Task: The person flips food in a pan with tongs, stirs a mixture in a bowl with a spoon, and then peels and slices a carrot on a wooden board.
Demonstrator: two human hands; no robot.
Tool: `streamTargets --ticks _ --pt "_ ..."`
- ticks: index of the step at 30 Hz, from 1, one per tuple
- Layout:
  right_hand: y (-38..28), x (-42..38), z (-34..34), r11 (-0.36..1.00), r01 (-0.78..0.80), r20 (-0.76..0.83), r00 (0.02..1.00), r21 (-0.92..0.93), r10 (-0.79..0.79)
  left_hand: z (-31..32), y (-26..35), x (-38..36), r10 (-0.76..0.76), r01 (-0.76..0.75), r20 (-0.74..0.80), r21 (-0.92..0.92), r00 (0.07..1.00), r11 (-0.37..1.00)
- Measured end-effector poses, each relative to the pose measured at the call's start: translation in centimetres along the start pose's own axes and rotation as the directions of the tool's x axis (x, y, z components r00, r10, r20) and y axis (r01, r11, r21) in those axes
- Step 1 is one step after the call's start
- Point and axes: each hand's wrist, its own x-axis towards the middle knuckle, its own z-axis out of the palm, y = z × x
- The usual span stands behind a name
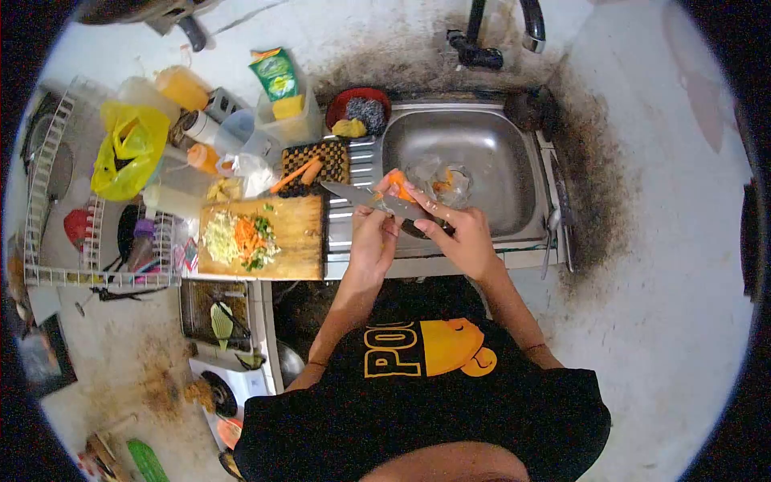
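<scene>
My right hand (466, 237) is closed round the black handle of a kitchen knife (345, 191), its blade pointing left. Just beyond the blade is an orange carrot piece (398, 185). My left hand (374, 239) is closed on the carrot piece, with the blade crossing in front and partly hiding its fingers. Both hands are over the sink's near left edge. In the sink basin (490, 145) lies a clear plastic bag (438, 183) with orange scraps. Shredded vegetables (249, 238) are heaped on the wooden cutting board (301, 233) to the left.
Two carrots (297, 173) rest on a woven mat (333, 157) behind the board. A red bowl (337, 104) holds scrubbers. Bottles, a yellow bag (128, 153) and a white dish rack (96, 277) crowd the left. A black faucet (475, 55) overhangs the sink.
</scene>
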Motion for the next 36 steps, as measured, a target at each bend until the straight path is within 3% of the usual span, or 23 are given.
streamTargets --ticks 3,5,9,14,18,21,23,26,33,36 --pt "-1.5 0.2 0.8 0.994 -0.057 -0.061 0.996 0.094 0.063 0.6 0.6 -0.2 0.061 -0.063 0.033 0.063 0.998 0.996" --pt "-2.0 0.5 2.2 0.977 0.059 -0.225 0.974 0.205 -0.011 1.0 1.4 -0.4 0.135 -0.137 0.06 0.016 0.989 0.991" --pt "-3.7 1.4 3.8 0.977 0.051 -0.253 0.968 0.207 0.003 -0.2 3.4 -0.8 0.131 -0.139 0.098 0.078 0.987 0.987" --pt "-7.2 2.7 5.7 0.927 0.033 -0.264 0.962 0.374 0.072 -1.6 6.3 -1.4 0.184 -0.198 0.125 0.117 0.975 0.973" --pt "-8.6 2.9 6.5 0.942 0.035 -0.221 0.974 0.334 0.042 -2.0 8.5 -2.0 0.213 -0.247 0.189 0.184 0.959 0.951" --pt "-9.4 2.7 7.4 0.928 -0.049 -0.155 0.981 0.369 0.114 -2.4 9.8 -2.7 0.206 -0.254 0.213 0.229 0.955 0.94" --pt "-9.9 2.7 8.3 0.922 0.04 -0.229 0.972 0.386 0.053 -2.7 10.4 -2.9 0.199 -0.251 0.221 0.239 0.955 0.938" --pt "-11.2 2.5 8.8 0.943 0.025 -0.276 0.958 0.331 0.072 -3.2 11.2 -3.1 0.172 -0.24 0.281 0.227 0.944 0.944" --pt "-11.5 2.2 10.4 0.987 -0.078 -0.274 0.955 0.138 0.114 -4.1 11.8 -3.4 0.097 -0.155 0.267 0.205 0.959 0.966" --pt "-11.1 2.1 11.1 0.993 -0.043 -0.377 0.923 0.112 0.082 -4.3 11.7 -3.4 0.053 -0.107 0.283 0.18 0.958 0.978"
